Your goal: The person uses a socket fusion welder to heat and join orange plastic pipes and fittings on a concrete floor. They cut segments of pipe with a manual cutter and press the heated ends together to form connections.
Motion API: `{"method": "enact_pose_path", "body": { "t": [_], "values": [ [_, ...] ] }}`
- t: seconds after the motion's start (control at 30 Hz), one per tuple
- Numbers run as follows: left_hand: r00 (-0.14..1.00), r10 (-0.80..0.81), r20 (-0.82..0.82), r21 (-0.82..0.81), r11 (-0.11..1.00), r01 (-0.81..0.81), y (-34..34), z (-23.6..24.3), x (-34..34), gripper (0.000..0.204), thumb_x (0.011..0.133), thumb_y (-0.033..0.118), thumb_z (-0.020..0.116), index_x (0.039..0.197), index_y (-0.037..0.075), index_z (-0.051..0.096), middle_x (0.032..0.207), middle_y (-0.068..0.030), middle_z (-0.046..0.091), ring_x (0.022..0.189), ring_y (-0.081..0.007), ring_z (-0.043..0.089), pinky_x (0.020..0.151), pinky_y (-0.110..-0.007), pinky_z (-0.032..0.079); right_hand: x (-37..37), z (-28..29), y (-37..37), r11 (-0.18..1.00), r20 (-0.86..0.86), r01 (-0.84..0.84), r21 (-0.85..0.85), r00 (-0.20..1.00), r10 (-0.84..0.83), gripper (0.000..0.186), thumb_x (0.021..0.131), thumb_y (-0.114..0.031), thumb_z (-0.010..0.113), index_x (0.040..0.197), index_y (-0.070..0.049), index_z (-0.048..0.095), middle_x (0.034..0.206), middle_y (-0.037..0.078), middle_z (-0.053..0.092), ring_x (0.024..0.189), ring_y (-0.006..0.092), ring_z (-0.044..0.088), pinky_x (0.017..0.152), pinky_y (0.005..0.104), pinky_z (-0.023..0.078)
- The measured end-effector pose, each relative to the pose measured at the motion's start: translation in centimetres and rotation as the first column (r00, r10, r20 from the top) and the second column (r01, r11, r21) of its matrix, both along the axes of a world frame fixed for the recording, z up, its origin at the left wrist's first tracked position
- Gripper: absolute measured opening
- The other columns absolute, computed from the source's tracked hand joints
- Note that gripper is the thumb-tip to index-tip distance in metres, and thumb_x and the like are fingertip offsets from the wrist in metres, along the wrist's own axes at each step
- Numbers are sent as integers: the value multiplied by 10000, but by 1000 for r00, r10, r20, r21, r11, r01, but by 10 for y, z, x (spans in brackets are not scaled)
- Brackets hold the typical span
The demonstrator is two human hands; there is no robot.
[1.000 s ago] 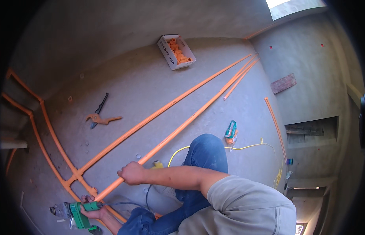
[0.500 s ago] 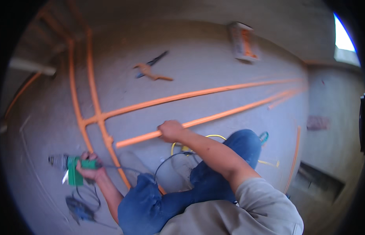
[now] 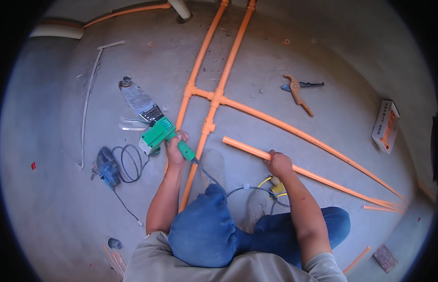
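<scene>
Gripping green welding tool (image 3: pixel 159 134) and orange pipe (image 3: pixel 256 151), fingers (image 3: pixel 274 160) wrapped round.

- One view only, from a camera worn on the person's head, facing steeply down.
- It looks over the knees (image 3: pixel 205 225) and both forearms, which enter from the lower edge.
- The floor (image 3: pixel 341 70) fills the frame; near things are the hands, far things the walls at the rim.
- Fisheye bends the straight pipes (image 3: pixel 219 56) toward the dark round border.
</scene>
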State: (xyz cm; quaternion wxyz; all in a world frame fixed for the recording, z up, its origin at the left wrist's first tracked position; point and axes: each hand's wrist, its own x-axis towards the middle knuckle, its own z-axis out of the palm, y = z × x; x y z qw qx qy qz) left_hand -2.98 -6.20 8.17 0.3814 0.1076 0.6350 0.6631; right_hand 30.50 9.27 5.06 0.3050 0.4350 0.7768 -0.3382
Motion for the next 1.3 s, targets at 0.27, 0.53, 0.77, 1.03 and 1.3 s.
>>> {"method": "enact_pose_path", "body": {
  "t": [0.27, 0.53, 0.77, 1.03, 1.3],
  "values": [
    [973, 112, -203, -264, 950, -165, -36, -1, -17, 217, 796, 107, 574, 961, -13, 648, 1032, -128, 690, 836, -149, 572, 778, -294, 457, 5, -10, 15, 998, 18, -53, -13, 998, 54, 371, 886, -349, 636, 1090, -42, 593, 1026, 171, 694, 1004, 338, 660, 862, 452, 532],
    [995, -20, -102, -261, 965, -7, -41, -24, 7, 254, 825, 99, 596, 1043, -26, 624, 1096, -138, 671, 1052, -233, 621, 978, -382, 469, 1, -11, 28, 975, 41, -218, -51, 975, 220, 375, 896, -360, 626, 1089, -41, 593, 1016, 184, 697, 980, 363, 664, 859, 473, 533],
    [981, -189, 37, -144, 971, 192, -32, 1, 25, 125, 894, 90, 555, 966, 2, 606, 1202, -147, 631, 857, -162, 646, 787, -336, 539, 9, 2, 55, 962, 201, -271, 42, 945, 258, 338, 926, -341, 592, 1119, -64, 573, 1073, 159, 675, 1058, 335, 633, 909, 486, 491],
    [907, -1, 422, -155, 985, 73, -65, 70, 40, 93, 906, 89, 528, 971, 30, 559, 1168, -170, 627, 549, -117, 506, 539, -302, 485, 30, 9, 56, 963, 230, -262, 66, 943, 241, 320, 942, -333, 572, 1116, -64, 584, 1125, 150, 651, 1097, 334, 601, 941, 481, 468],
    [981, -31, 190, -94, 994, 49, -46, 106, 51, 134, 890, 146, 580, 922, 17, 560, 983, -126, 595, 523, -93, 495, 486, -272, 458, 63, -26, 50, 981, -38, -185, 50, 982, 187, 409, 954, -352, 542, 1169, -7, 590, 1221, 205, 598, 1138, 373, 570, 997, 451, 456]
  ]
}}
